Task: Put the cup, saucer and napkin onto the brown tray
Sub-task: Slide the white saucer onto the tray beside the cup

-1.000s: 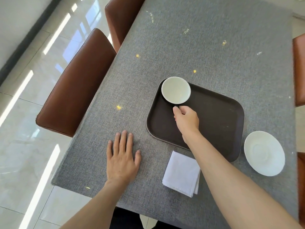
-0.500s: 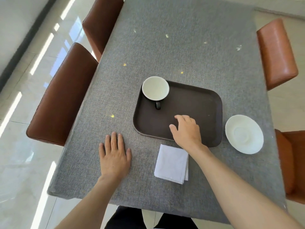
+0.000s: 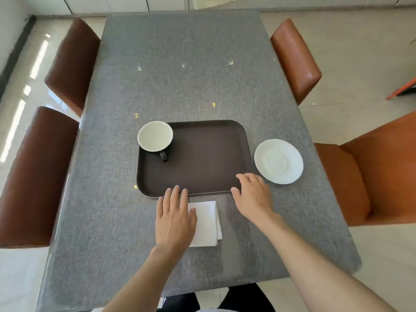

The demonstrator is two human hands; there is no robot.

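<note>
Left hand: our left hand (image 3: 174, 218) lies flat with the fingers spread, empty, its palm over the left part of the napkin and its fingertips reaching the near rim of the brown tray.
Right hand: our right hand (image 3: 252, 194) hovers loosely open at the tray's near right corner, the fingers curled a little and clamped on nothing; we cannot tell whether it touches the rim.
Napkin: the folded white napkin (image 3: 208, 221) lies on the tablecloth just beside the tray's near edge, not on the tray, partly under the left hand.
Brown tray: the brown tray (image 3: 202, 163) sits mid-table, most of its floor bare.
Cup: the cup (image 3: 155, 136), white inside with a dark handle pointing toward us, stands upright in the tray's far left corner, its rim overhanging the tray's edge in this view.
Saucer: the white saucer (image 3: 278, 161) lies on the cloth just off the tray's right edge, close to but apart from the right hand.
Surroundings: the grey tablecloth (image 3: 180, 75) covers the table beyond the tray; brown chairs (image 3: 67, 64) stand on both sides.
Done: we judge one item of three placed, the cup.
Left: saucer and napkin. Each hand is near one of them, so we judge both pickups are close.
</note>
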